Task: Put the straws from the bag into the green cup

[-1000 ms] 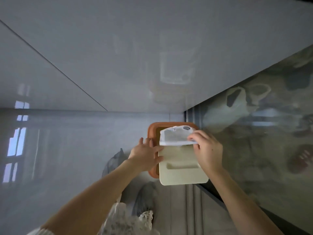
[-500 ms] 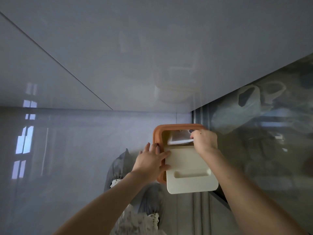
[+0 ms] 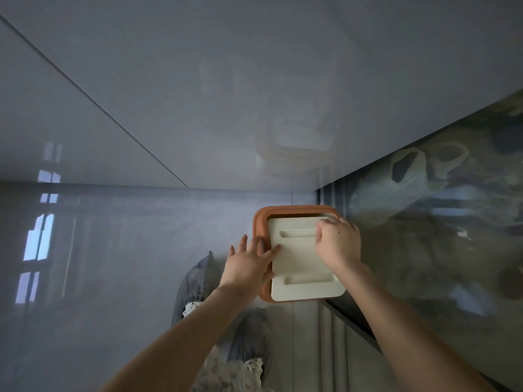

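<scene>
While looking down, you are pressing both hands on a lidded bin.
Your left hand [image 3: 249, 264] is lying flat with spread fingers on the orange square plastic bin [image 3: 259, 224] at frame centre; your right hand [image 3: 338, 243] is curling loosely on its cream flat lid [image 3: 300, 267], holding nothing.

an orange bin [image 3: 259, 230] with a cream lid [image 3: 300, 264] stands on the glossy grey floor [image 3: 113, 264], just beside a dark glass door [image 3: 438, 250] on the right. the lid bears two long recessed grips and covers nearly the whole top, leaving a thin dark gap at the far edge. the glass reflects a pale plastic bag [image 3: 407, 176], blurred.
</scene>
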